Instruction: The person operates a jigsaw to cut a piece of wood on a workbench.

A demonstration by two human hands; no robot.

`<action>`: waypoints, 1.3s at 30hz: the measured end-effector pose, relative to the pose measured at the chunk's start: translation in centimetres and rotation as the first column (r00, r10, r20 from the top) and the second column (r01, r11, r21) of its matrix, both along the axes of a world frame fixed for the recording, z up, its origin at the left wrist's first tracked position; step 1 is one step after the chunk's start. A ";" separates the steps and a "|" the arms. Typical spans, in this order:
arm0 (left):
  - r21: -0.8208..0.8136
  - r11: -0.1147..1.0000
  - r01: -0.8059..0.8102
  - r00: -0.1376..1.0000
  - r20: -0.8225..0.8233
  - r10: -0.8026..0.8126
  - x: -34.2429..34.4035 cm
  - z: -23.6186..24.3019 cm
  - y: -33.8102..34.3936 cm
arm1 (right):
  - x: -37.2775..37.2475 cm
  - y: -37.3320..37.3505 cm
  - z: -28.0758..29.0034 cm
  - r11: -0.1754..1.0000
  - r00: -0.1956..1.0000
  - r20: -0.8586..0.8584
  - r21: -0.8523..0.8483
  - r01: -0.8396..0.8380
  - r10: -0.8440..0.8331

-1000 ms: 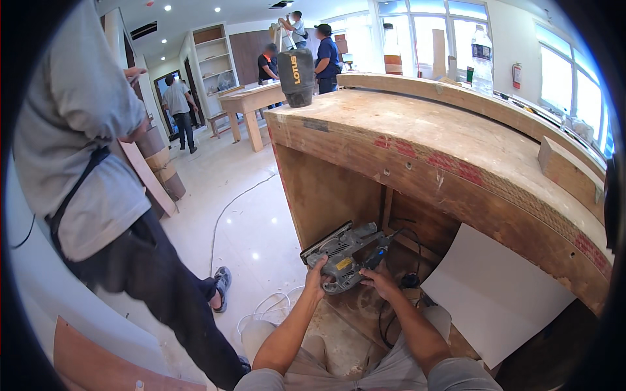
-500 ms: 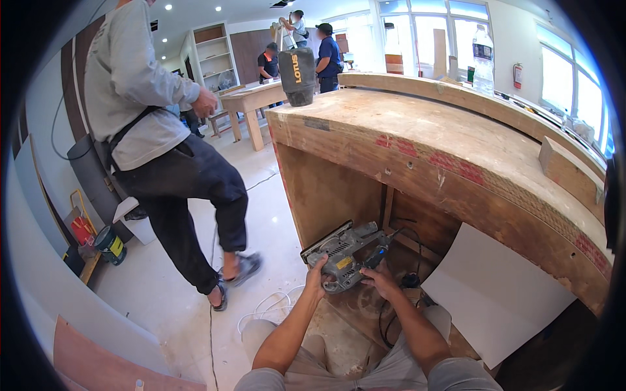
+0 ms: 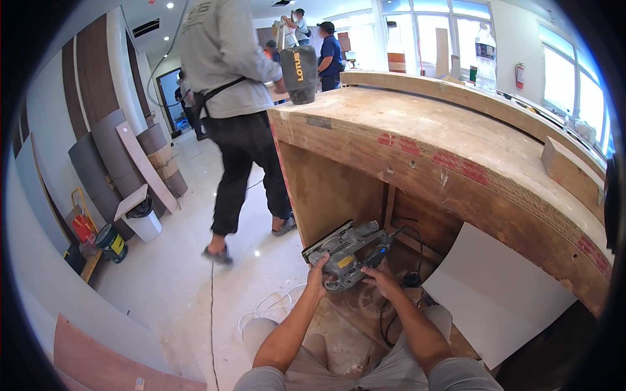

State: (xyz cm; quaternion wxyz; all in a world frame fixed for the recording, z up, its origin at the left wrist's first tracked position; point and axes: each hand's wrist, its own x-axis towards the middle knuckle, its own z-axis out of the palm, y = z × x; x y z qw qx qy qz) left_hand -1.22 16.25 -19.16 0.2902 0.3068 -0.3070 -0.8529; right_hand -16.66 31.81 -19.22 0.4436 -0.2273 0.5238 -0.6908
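A grey electric sander (image 3: 342,257) is held tilted before the opening under the wooden workbench (image 3: 365,140), its flat base turned up to the left. My left hand (image 3: 317,277) is closed on its near left side, thumb on the body. Around the handle on the other side, by a blue-marked part, my right hand (image 3: 381,276) is wrapped. A dark cord (image 3: 417,238) runs from the handle end into the shadowed space beneath the bench; where it ends is hidden.
A dark grey bag (image 3: 299,75) stands on the bench's far left corner. A white sheet (image 3: 499,293) leans under the bench on the right. White cable (image 3: 270,303) lies coiled on the floor. A person in a grey shirt (image 3: 228,62) passes left of the bench; others are farther back.
The person in the grey shirt has walked away and to the right, alongside the bench's left end. My hands and the sander have hardly moved.
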 end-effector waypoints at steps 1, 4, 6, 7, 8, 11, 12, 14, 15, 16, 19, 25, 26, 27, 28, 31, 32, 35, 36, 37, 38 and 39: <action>-0.003 1.000 -0.010 1.000 0.008 0.010 0.0 0.1 0.1 | 0.0 0.0 0.0 1.000 1.000 0.012 -0.008 0.001 -0.001; -0.005 1.000 -0.029 0.999 0.030 0.030 0.0 0.5 0.6 | 0.0 0.0 -0.2 1.000 1.000 0.022 -0.016 0.006 -0.006; -0.007 0.999 -0.046 0.998 0.039 0.046 0.0 0.6 0.6 | 0.1 0.0 0.1 1.000 1.000 0.015 -0.019 0.003 -0.003; -0.008 0.999 -0.042 0.999 0.023 0.042 -0.1 0.7 0.6 | 0.0 0.0 0.2 0.999 1.000 0.018 -0.032 0.006 -0.006; -0.010 0.999 -0.037 0.999 0.005 0.037 -0.1 0.6 0.4 | 0.0 0.0 0.3 0.999 1.000 0.019 -0.047 0.009 -0.008; 0.045 0.999 0.024 0.997 -0.072 -0.021 0.4 0.3 0.2 | 0.2 -0.1 -0.3 0.999 0.999 0.045 -0.049 -0.002 0.004; 0.045 0.999 0.007 0.997 -0.081 -0.004 0.4 0.3 0.4 | 0.3 -0.1 -0.6 0.999 0.999 0.035 -0.049 -0.020 0.021; -0.003 1.000 -0.027 1.000 0.014 0.027 0.2 0.2 1.0 | 0.5 0.3 -0.9 0.997 0.997 0.037 -0.034 0.063 -0.061; 0.001 0.999 -0.038 0.999 0.008 0.038 0.2 0.3 0.9 | 0.2 0.1 -1.1 0.998 0.998 0.031 -0.031 0.052 -0.051; -0.013 0.999 -0.045 0.999 0.005 0.045 0.0 0.4 0.8 | -0.2 -0.4 -1.3 0.998 0.999 0.019 -0.036 0.050 -0.049; -0.013 0.999 -0.046 0.999 -0.019 0.046 0.0 0.9 1.0 | 0.0 -0.3 -1.0 0.996 0.996 0.007 -0.009 0.090 -0.090; -0.027 0.999 -0.024 0.998 0.063 0.026 0.0 -0.4 -0.2 | 1.0 -1.5 -1.2 0.971 0.967 0.095 0.055 0.232 -0.237; -0.039 0.999 -0.012 0.997 0.075 0.015 -0.1 -0.5 -0.4 | 0.9 -1.9 -1.7 0.966 0.957 0.135 0.065 0.249 -0.256; -0.050 0.999 -0.001 0.996 0.087 0.005 -0.2 -0.7 -0.5 | 0.7 -2.0 -2.2 0.964 0.954 0.139 0.061 0.259 -0.265; -0.056 0.998 0.008 0.996 0.091 -0.003 -0.4 -0.9 -0.6 | 0.6 -2.2 -2.7 0.957 0.949 0.138 0.105 0.272 -0.285; -0.056 0.998 -0.001 0.994 0.109 0.007 -0.8 -1.3 -0.9 | -0.9 -3.1 -4.5 0.950 0.944 0.149 0.147 0.274 -0.295; -0.038 0.999 0.013 0.995 0.104 -0.009 -0.9 -1.0 -0.9 | -1.1 -3.1 -4.6 0.954 0.947 0.154 0.152 0.258 -0.280; -0.017 1.000 0.009 0.996 0.092 -0.007 -0.7 0.3 0.7 | -1.0 -2.5 -4.8 0.947 0.949 0.096 0.150 0.285 -0.301; -0.021 0.999 -0.028 0.996 0.088 0.030 -0.1 0.9 0.8 | -0.1 -2.5 -3.7 0.949 0.950 0.101 0.145 0.279 -0.295; -0.026 0.999 -0.034 0.995 0.091 0.036 0.1 0.6 0.4 | 0.6 -2.4 -2.7 0.944 0.948 0.088 0.159 0.290 -0.306; -0.040 0.999 -0.032 0.994 0.099 0.036 0.1 0.4 0.1 | 1.1 -2.3 -1.9 0.937 0.944 0.069 0.170 0.306 -0.321; -0.051 0.998 -0.031 0.994 0.107 0.036 0.2 0.0 -0.1 | 1.4 -2.4 -1.7 0.938 0.945 0.070 0.166 0.305 -0.320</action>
